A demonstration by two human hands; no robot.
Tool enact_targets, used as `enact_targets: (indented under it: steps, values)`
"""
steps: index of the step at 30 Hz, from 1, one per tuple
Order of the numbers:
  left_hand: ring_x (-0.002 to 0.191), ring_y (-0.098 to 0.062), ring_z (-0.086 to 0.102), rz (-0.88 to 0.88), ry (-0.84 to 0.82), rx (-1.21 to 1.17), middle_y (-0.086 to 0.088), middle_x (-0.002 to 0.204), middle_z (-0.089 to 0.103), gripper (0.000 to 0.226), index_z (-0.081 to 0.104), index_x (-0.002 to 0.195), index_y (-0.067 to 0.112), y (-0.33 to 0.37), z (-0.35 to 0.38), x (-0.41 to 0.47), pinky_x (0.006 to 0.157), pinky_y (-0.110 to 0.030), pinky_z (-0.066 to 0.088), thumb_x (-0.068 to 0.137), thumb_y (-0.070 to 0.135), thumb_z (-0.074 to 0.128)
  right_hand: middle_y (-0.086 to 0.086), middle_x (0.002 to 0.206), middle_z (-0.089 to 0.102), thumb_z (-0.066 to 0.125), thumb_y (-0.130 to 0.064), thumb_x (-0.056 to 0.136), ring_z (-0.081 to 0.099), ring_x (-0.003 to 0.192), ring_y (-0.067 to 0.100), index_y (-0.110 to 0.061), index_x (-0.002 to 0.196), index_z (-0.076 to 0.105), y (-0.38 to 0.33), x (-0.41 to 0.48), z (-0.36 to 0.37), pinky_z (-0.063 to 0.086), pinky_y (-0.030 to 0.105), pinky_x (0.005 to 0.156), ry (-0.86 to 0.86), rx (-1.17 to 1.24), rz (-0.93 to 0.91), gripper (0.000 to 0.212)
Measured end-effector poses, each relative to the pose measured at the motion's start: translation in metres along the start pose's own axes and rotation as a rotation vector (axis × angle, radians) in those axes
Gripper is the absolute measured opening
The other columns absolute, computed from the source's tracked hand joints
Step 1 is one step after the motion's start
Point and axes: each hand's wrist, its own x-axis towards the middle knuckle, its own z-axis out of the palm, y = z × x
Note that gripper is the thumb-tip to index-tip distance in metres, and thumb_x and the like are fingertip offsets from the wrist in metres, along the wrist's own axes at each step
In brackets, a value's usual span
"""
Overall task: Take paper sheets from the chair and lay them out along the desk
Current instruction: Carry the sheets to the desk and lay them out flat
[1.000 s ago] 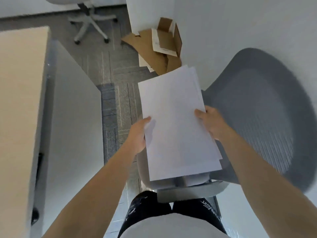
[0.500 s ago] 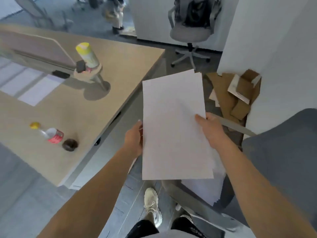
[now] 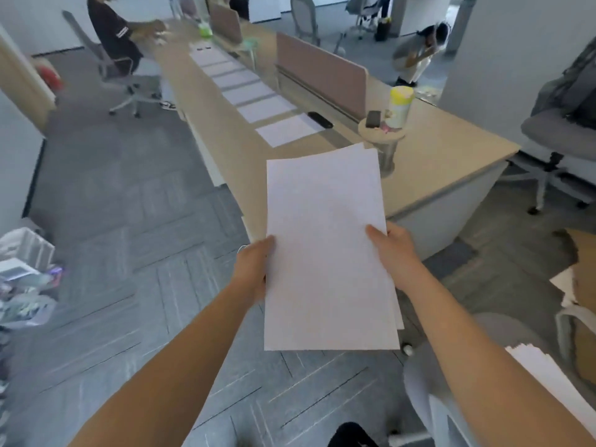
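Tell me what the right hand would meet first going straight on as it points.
Probably the near edge of the desk: the right hand, gripping the paper sheets, points forward and left toward it. Depth is unclear, so it could pass above the desktop.

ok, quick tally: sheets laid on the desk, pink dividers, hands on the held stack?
White paper sheets laid in a row on the light wooden desk: 7 (farthest blurred)
Pink upright divider panels: 2
Hands gripping the held white paper stack: 2, left hand and right hand
Total: 11
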Motion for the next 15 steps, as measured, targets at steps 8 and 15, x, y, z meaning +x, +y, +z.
enact_targets:
  steps: [8, 15]
  values:
    - [0.098, -0.026, 0.072, -0.057, 0.010, -0.101, -0.011, 0.111, 0.074, 0.037, 0.068, 0.119, 0.006, 0.072, -0.213, 0.042, 0.081, -0.038, 0.059, 0.093, 0.032, 0.066, -0.017, 0.057, 0.060, 0.058, -0.021, 0.096, 0.053, 0.051, 0.001, -0.019, 0.075, 0.064, -0.038, -0.003, 0.232, 0.042, 0.017, 0.049, -0.085, -0.073, -0.085, 0.022]
    - [0.093, -0.027, 0.073, -0.066, -0.054, 0.016, -0.011, 0.107, 0.075, 0.037, 0.070, 0.111, 0.007, 0.139, -0.286, 0.099, 0.078, -0.039, 0.060, 0.089, 0.037, 0.071, -0.011, 0.050, 0.045, 0.059, -0.022, 0.096, 0.037, 0.038, 0.003, -0.020, 0.061, 0.051, -0.077, 0.048, 0.338, 0.030, 0.015, 0.039, -0.137, -0.151, -0.122, 0.036]
